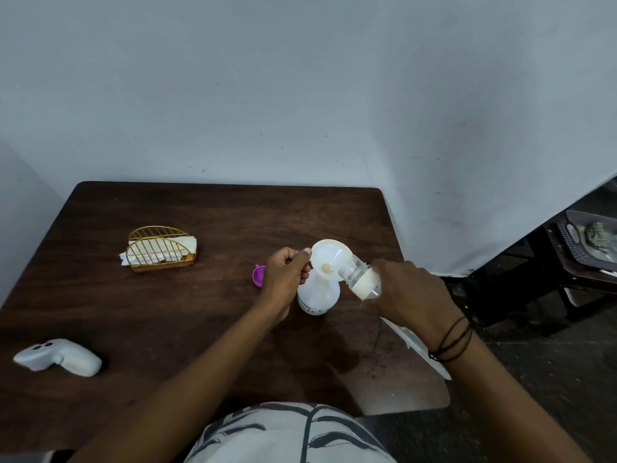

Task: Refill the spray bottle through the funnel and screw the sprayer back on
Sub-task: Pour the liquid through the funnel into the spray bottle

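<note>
Two hands are working over a dark wooden table (200, 295). Far out to the left of the left hand (283, 272), near the table's front edge, a white sprayer (58, 357) is lying on its side. Further back on that side, a gold wire holder (162, 250) is standing with white napkins in it. Just behind the left hand, a purple cap (257, 276) is peeking out, partly hidden. The left hand is pinching the rim of a white funnel (330, 255), fingers curled against it. The funnel is sitting in the neck of a white bottle (319, 295), which is standing upright between the two hands. The right hand (410, 295) is gripping a clear jar (359, 274), tipping it so its mouth is reaching over the funnel's edge. Under the right wrist, a white sheet (414, 345) is lying at the table's edge.
</note>
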Action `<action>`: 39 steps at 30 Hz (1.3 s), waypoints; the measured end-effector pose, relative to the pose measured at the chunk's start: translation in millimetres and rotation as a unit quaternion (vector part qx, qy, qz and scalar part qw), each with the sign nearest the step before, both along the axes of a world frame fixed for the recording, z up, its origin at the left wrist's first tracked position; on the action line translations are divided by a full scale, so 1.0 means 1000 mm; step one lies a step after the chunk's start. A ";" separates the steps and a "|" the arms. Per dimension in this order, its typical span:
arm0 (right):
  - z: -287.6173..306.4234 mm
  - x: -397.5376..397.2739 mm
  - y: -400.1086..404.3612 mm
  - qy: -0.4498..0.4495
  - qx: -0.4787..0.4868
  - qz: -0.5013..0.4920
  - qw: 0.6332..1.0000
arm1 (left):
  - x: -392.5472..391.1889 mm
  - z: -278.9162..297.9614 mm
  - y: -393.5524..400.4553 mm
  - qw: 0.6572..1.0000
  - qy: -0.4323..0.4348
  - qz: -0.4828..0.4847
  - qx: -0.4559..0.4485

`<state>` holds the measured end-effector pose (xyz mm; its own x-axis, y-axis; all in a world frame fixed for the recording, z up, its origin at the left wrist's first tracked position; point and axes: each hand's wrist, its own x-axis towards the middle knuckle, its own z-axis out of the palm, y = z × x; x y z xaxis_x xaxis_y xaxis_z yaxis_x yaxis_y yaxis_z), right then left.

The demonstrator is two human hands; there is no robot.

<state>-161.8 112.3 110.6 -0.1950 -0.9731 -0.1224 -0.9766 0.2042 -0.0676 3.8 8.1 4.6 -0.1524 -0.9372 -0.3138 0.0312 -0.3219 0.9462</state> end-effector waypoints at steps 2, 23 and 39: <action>0.000 0.000 0.000 0.001 -0.001 0.000 1.000 | 0.000 0.000 0.000 1.000 -0.001 0.001 -0.001; 0.006 0.002 0.000 0.026 0.000 0.000 1.000 | 0.000 0.002 0.001 1.000 -0.005 0.002 -0.001; 0.009 0.002 -0.002 0.042 0.006 0.009 0.999 | -0.001 0.004 0.003 1.000 -0.019 0.005 -0.004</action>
<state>-160.2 109.9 120.0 -0.1874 -0.9752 -0.1178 -0.9823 0.1866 0.0176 2.9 10.9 8.2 -0.1305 -0.9412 -0.3116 -0.0009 -0.3142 0.9494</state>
